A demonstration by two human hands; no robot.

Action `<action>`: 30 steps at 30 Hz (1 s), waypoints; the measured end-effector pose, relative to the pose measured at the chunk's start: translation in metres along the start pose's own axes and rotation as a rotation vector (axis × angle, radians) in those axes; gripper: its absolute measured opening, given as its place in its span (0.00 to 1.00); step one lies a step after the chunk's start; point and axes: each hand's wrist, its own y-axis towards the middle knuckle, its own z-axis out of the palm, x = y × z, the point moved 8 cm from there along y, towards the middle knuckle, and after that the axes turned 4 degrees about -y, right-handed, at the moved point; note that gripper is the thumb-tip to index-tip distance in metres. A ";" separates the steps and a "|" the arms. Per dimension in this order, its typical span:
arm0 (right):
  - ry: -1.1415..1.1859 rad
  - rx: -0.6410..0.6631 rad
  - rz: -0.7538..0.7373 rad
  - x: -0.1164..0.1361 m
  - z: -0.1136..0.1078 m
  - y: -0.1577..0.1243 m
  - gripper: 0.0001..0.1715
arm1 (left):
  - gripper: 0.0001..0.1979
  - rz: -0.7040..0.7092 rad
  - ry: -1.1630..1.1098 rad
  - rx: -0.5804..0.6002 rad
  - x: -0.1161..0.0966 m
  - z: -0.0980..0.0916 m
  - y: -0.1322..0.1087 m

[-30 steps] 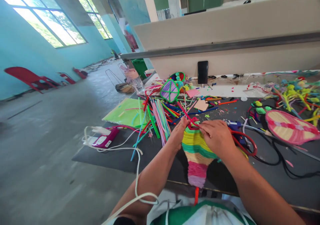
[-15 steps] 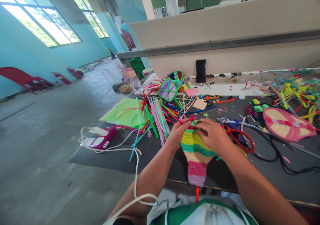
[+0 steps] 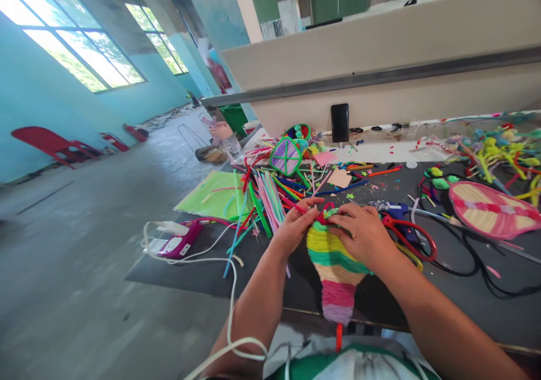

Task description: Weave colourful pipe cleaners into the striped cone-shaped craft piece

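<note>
A craft piece [image 3: 338,260], wound in yellow, green, cream, pink and lilac bands, lies on the dark table with its narrow end towards me. An orange stick [image 3: 338,336] juts from that end. My left hand [image 3: 297,225] pinches a pinkish-red pipe cleaner [image 3: 292,204] beside the craft's top edge. The pipe cleaner curls into a small loop above the yellow band. My right hand [image 3: 361,230] lies over the top right of the craft, its bent fingers gripping the upper edge by the loop. Its fingertips are partly hidden.
Red-handled scissors [image 3: 422,250] and a blue glue gun [image 3: 399,213] lie right of my hand. Loose pipe cleaners [image 3: 270,191] spread behind my left hand. A pink leaf-shaped piece [image 3: 490,208] is farther right. A white cable [image 3: 232,301] crosses my left forearm. A phone [image 3: 340,123] leans at the back.
My left hand has shifted slightly left from the craft's top, its fingers straighter. The pink loop now shows between the hands. The whole view has moved slightly.
</note>
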 end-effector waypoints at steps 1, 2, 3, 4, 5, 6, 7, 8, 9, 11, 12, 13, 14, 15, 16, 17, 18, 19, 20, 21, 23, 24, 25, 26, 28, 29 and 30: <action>-0.001 0.000 0.000 0.000 -0.001 0.000 0.11 | 0.19 0.004 0.020 0.016 -0.002 -0.003 0.000; -0.006 -0.001 -0.001 0.000 -0.001 0.000 0.11 | 0.19 0.016 0.046 0.022 -0.004 -0.007 0.000; -0.012 -0.001 -0.005 0.001 -0.002 0.000 0.11 | 0.18 0.031 0.075 0.023 -0.006 -0.011 0.001; -0.019 -0.002 -0.008 0.001 -0.002 -0.001 0.11 | 0.17 0.043 0.102 0.023 -0.007 -0.014 0.002; -0.026 -0.001 -0.011 0.002 -0.002 -0.001 0.11 | 0.16 0.050 0.122 0.021 -0.007 -0.017 0.003; -0.031 0.003 -0.012 0.002 -0.001 -0.001 0.12 | 0.15 0.054 0.130 0.017 -0.007 -0.019 0.004; -0.034 0.008 -0.013 0.003 -0.001 -0.001 0.12 | 0.14 0.061 0.126 0.007 -0.006 -0.020 0.005; -0.036 0.011 -0.013 0.003 -0.001 -0.001 0.12 | 0.13 0.063 0.109 -0.003 -0.005 -0.021 0.006; -0.037 0.012 -0.013 0.004 -0.001 -0.001 0.12 | 0.12 0.062 0.081 -0.012 -0.003 -0.021 0.007; -0.039 0.009 -0.013 0.006 -0.001 -0.001 0.12 | 0.11 0.046 0.013 -0.018 0.001 -0.020 0.008; -0.041 0.005 -0.015 0.006 -0.002 -0.001 0.12 | 0.11 0.029 -0.020 -0.014 0.004 -0.018 0.009; -0.042 0.004 -0.017 0.007 -0.002 -0.001 0.12 | 0.12 0.006 -0.049 -0.011 0.007 -0.017 0.009; -0.043 0.003 -0.020 0.008 -0.002 -0.001 0.12 | 0.12 -0.017 -0.071 -0.011 0.009 -0.017 0.010; -0.044 0.003 -0.024 0.009 -0.003 -0.001 0.11 | 0.13 -0.038 -0.090 -0.015 0.011 -0.017 0.010; -0.045 0.003 -0.027 0.010 -0.003 -0.001 0.11 | 0.15 -0.055 -0.106 -0.018 0.013 -0.016 0.010; -0.048 0.003 -0.029 0.010 -0.003 -0.001 0.11 | 0.17 -0.067 -0.119 -0.019 0.013 -0.015 0.010; -0.052 0.005 -0.031 0.010 -0.003 -0.001 0.10 | 0.20 -0.073 -0.127 -0.023 0.013 -0.015 0.009; -0.057 0.007 -0.032 0.010 -0.003 -0.001 0.10 | 0.24 -0.073 -0.128 -0.030 0.013 -0.014 0.009; -0.065 0.010 -0.031 0.010 -0.002 -0.001 0.11 | 0.27 -0.065 -0.123 -0.045 0.013 -0.014 0.009; -0.075 0.016 -0.029 0.009 -0.002 0.000 0.11 | 0.30 -0.050 -0.111 -0.069 0.012 -0.015 0.008; -0.095 0.027 -0.017 0.008 0.000 0.000 0.11 | 0.32 -0.010 -0.068 -0.128 0.011 -0.017 0.008; -0.104 0.032 -0.012 0.007 0.000 0.000 0.11 | 0.31 0.003 -0.041 -0.151 0.011 -0.017 0.008; -0.112 0.038 -0.008 0.006 0.001 0.000 0.11 | 0.27 0.009 -0.011 -0.165 0.012 -0.018 0.008; -0.118 0.044 -0.005 0.006 0.001 0.000 0.11 | 0.24 0.013 0.022 -0.175 0.013 -0.018 0.009; -0.127 0.055 -0.002 0.005 0.002 0.000 0.11 | 0.17 0.013 0.093 -0.177 0.016 -0.019 0.010; -0.131 0.059 -0.001 0.005 0.002 0.000 0.11 | 0.15 0.017 0.130 -0.172 0.016 -0.020 0.010; -0.135 0.062 0.002 0.005 0.003 0.000 0.12 | 0.14 0.025 0.166 -0.163 0.016 -0.020 0.010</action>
